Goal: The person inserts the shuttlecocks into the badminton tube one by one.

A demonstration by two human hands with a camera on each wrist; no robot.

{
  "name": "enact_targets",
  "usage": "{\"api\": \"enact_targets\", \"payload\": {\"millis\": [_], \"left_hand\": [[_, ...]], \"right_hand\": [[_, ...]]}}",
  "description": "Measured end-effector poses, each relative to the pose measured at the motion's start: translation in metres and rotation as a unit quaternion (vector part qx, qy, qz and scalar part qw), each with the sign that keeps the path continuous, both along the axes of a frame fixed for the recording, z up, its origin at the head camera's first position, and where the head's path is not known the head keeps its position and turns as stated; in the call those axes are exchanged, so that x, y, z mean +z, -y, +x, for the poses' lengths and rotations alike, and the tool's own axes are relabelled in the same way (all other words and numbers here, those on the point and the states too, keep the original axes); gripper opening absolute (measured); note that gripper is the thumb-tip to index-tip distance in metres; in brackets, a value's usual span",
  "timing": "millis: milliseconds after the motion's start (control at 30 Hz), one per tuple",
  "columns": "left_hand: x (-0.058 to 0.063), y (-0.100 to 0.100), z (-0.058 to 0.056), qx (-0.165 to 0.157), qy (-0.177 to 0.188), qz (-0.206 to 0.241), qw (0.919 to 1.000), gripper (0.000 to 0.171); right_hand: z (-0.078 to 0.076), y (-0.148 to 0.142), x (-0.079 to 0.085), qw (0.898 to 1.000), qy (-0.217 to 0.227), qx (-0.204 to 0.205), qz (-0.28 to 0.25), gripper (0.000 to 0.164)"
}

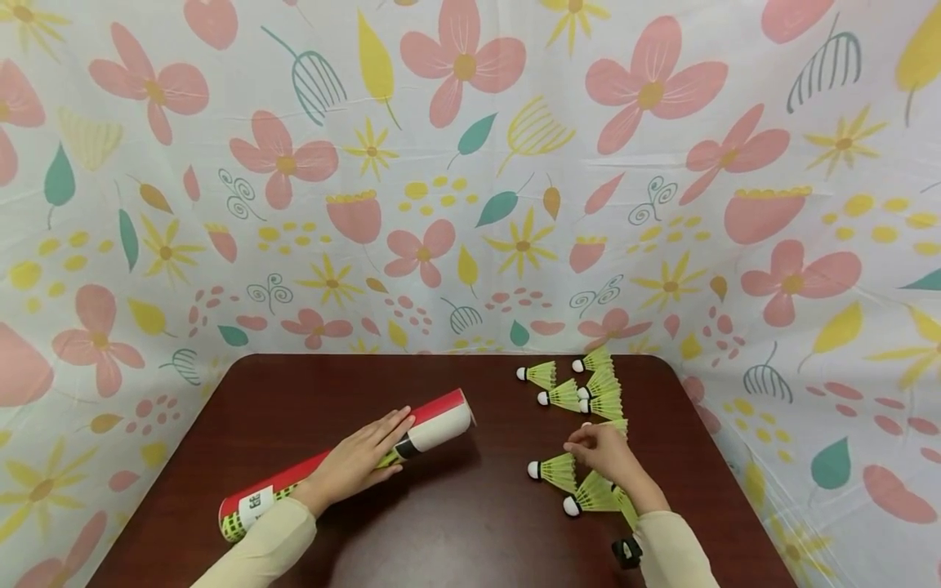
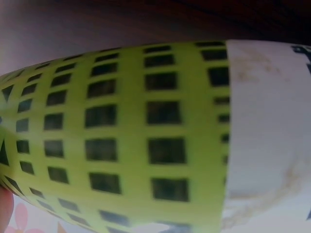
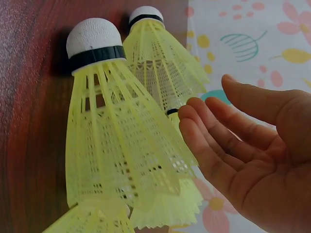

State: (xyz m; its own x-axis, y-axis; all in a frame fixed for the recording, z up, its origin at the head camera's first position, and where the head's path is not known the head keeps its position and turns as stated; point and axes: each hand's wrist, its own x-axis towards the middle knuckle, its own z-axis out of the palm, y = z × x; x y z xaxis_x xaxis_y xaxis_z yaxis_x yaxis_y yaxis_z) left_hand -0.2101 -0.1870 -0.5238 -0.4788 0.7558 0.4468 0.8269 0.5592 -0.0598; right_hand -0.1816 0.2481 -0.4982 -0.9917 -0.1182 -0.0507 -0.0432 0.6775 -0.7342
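Note:
A cylindrical shuttlecock tube (image 1: 294,474), red, white and yellow-green, lies slantwise on the left of the table. My left hand (image 1: 360,459) holds it near its right end, fingers across the top and thumb along the near side. The left wrist view is filled by the tube's checked yellow-green band (image 2: 131,131). On the right, my right hand (image 1: 606,456) hovers over yellow shuttlecocks with white cork heads. In the right wrist view its loosely bent fingers (image 3: 228,131) hold nothing, beside a large shuttlecock (image 3: 112,131) and another shuttlecock (image 3: 155,58) behind it.
Several more shuttlecocks (image 1: 562,395) lie at the table's back right. A small black object (image 1: 627,553) sits by the right sleeve. The dark brown table (image 1: 441,523) meets a flower-patterned cloth (image 1: 456,269) at the back and sides.

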Motion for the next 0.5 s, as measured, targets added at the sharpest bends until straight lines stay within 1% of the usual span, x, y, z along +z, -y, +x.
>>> {"api": "enact_targets", "payload": {"millis": [200,333,500], "left_hand": [[-0.003,0.003,-0.002,0.001,-0.006,-0.002,1.0000,0.089],[-0.002,0.004,-0.001,0.006,-0.002,-0.004,1.0000,0.090],[0.000,0.005,0.000,0.012,0.008,-0.005,0.9999,0.091]], "right_hand": [[0.001,0.006,-0.003,1.000,0.008,0.006,-0.008,0.016],[-0.001,0.011,-0.006,1.000,0.000,0.005,-0.014,0.011],[-0.005,0.019,-0.008,1.000,-0.017,0.008,-0.021,0.013]]}}
